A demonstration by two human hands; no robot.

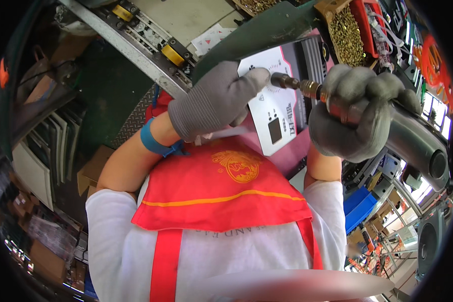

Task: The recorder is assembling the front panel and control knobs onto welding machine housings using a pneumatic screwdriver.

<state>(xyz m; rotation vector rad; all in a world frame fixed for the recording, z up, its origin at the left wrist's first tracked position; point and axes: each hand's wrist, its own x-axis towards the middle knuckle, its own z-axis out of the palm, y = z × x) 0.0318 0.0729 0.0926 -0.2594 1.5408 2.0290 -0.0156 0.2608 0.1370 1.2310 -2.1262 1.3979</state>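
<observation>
A power screwdriver (415,141) with a dark, rounded body is in my right hand (355,108), whose grey-gloved fingers wrap round it. Its metal socket end (284,80) points left over a white panel (272,118) with pink edging, printed marks and a small dark window. Also in a grey glove, my left hand (216,98) is closed at the panel's left edge. Its thumb lies across the face, close to the tool's tip, while the other fingers are mostly hidden. Whether a small part is pinched there cannot be seen. The panel sits against a pinkish casing (299,156).
Beyond the panel stand a box of small brass-coloured parts (346,38) and a red bin (363,22). A metal rail with yellow blocks (172,55) runs along the far left. Orange coiled hose (430,63) hangs at right, above a blue bin (360,207).
</observation>
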